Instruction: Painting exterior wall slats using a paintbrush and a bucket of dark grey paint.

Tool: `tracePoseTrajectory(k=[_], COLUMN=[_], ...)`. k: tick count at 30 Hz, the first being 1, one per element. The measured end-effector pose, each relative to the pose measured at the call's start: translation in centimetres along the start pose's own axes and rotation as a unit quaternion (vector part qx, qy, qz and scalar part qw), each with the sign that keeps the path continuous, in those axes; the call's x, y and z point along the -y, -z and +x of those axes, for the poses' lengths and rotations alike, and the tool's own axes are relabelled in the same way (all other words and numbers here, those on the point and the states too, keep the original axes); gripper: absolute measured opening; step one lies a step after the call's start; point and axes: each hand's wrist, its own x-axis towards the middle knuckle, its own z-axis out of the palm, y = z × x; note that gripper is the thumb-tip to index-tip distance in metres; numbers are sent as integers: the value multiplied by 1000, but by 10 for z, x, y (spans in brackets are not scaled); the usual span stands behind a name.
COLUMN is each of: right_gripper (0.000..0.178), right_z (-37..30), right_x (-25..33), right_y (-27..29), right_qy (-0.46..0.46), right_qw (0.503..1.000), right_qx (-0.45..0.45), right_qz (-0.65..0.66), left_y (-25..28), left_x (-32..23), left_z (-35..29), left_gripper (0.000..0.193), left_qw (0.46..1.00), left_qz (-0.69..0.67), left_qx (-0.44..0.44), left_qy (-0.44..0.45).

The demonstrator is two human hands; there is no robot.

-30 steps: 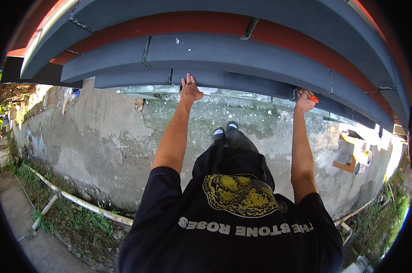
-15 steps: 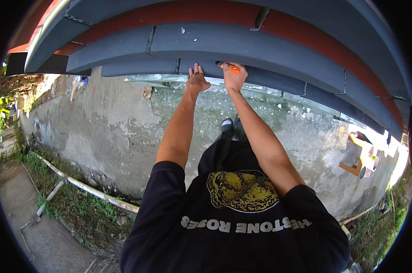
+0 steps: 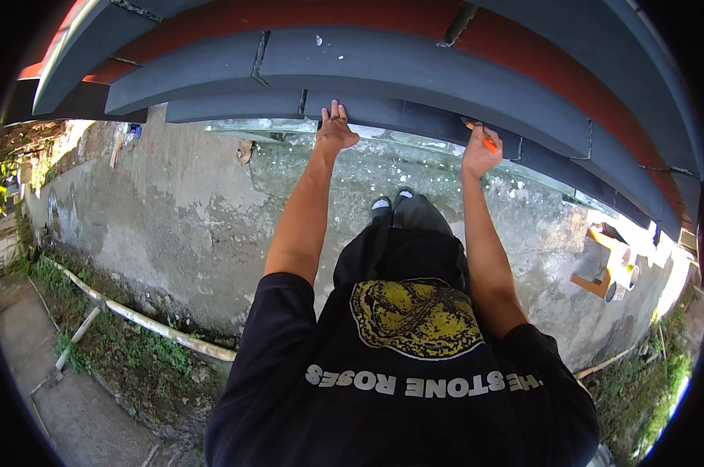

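A stepped, grey-painted ledge (image 3: 414,70) with joints between its sections runs across the top of the view. On its lowest grey band, my left hand (image 3: 336,131) lies with its fingers stretched upward, holding nothing. Farther right, my right hand (image 3: 483,156) is closed around a small orange-handled tool (image 3: 489,145). The tool's dark end points up and left against the lower edge of the grey band; its exact kind is too small to make out.
Weathered concrete ground (image 3: 181,218) lies below, where my feet (image 3: 391,202) stand. A cardboard box (image 3: 597,272) and containers sit at the right. A pale pole (image 3: 165,327) borders a weedy strip at the left. A red band (image 3: 313,19) crosses the ledge.
My right hand has moved right along the ledge with the orange-handled tool, away from my left hand. The left hand stays nearly in place on the grey band.
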Motion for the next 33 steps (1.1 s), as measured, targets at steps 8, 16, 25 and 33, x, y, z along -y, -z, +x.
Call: tracePoseTrajectory(k=[8, 16, 25, 33], right_gripper=[18, 14, 14, 11], right_z=[-76, -19, -19, -26], right_x=[66, 18, -9, 29], right_y=[-86, -44, -17, -29], right_qy=[-12, 11, 41, -18], right_qw=[990, 986, 994, 914], right_qx=[96, 123, 28, 388], right_qz=[101, 111, 102, 121], left_y=[0, -8, -13, 6], left_x=[-15, 9, -5, -19], left_z=[16, 12, 30, 6], left_gripper=[90, 89, 86, 85], left_qw=[1000, 1000, 1000, 1000], left_qz=[-4, -19, 15, -2], left_qx=[3, -12, -1, 11], left_qy=[-5, 20, -14, 1])
